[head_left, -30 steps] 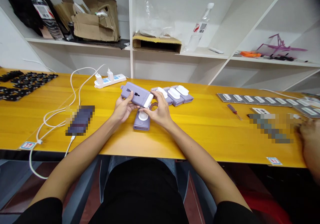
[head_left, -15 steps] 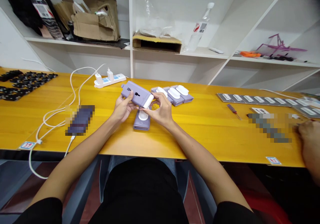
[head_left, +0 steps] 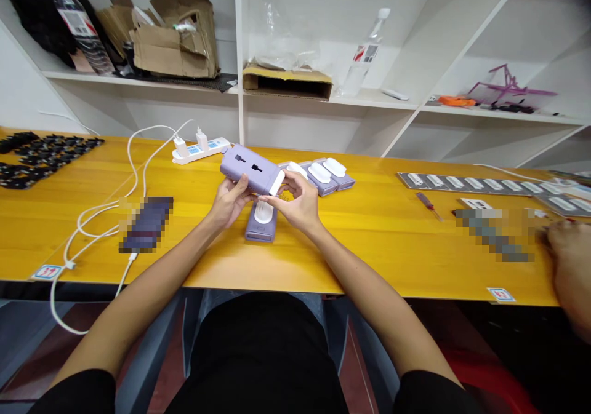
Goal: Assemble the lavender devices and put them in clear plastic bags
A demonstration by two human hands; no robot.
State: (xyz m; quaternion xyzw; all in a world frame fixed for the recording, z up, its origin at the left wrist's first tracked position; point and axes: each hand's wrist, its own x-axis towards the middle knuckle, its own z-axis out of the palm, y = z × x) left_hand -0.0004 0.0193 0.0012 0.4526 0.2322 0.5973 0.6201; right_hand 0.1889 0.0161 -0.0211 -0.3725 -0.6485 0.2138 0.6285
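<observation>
My left hand (head_left: 229,201) grips a lilac plastic case (head_left: 247,167) from its left side, thumb on the face. Two black T-shaped slots show on that face. At the case's right end sits a white end piece (head_left: 277,183), and my right hand (head_left: 298,201) closes its fingers around it. The case is tilted, raised above the table. Below it stands another lilac unit (head_left: 260,230) with a white oval part (head_left: 263,211) on top. Just beyond my right hand are several similar lilac units (head_left: 326,187) with white oval tops, partly hidden by the hand and case.
A phone-like device (head_left: 146,224) on a white cable and a power strip (head_left: 201,150) are to the left. Black parts (head_left: 50,152) lie far left. To the right are a screwdriver (head_left: 429,206), a grey strip of white pieces (head_left: 474,184) and another person's hand (head_left: 572,260).
The lilac case has turned slightly in my hands, showing more of its slotted face and moving a little left. Both hands keep their hold. The view has shifted slightly.
</observation>
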